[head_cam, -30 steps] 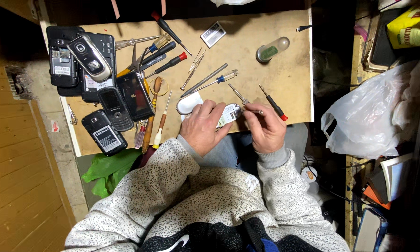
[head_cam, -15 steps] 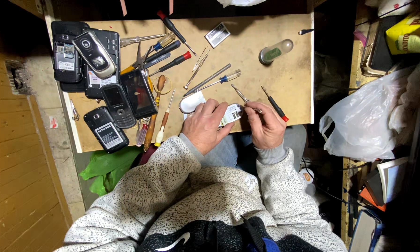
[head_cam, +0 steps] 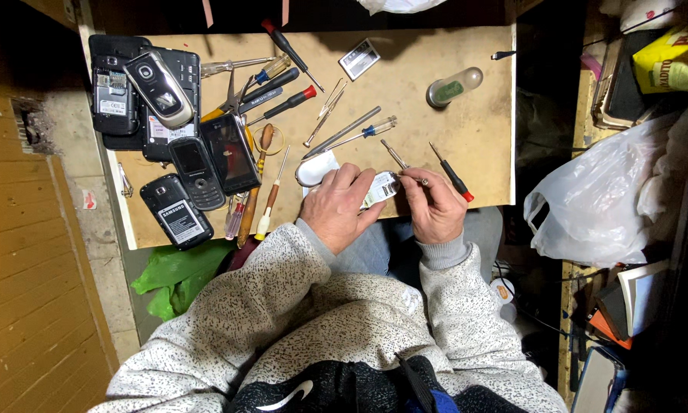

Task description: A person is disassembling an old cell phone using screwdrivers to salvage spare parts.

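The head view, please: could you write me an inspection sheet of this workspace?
Surface: wooden board, worn, laid across the lap.
Job's things: small white device held by the left hand; the right hand holds a thin tool to it.
Clutter: pile of old phones at left; screwdrivers and tweezers mid-board; red-tipped screwdriver; small clear bottle.
Grips: both hands closed on their items.
Cables: thin wire on the floor at right, unclear.
Surroundings: white plastic bag at right; green bag below the board; wooden planks at left.
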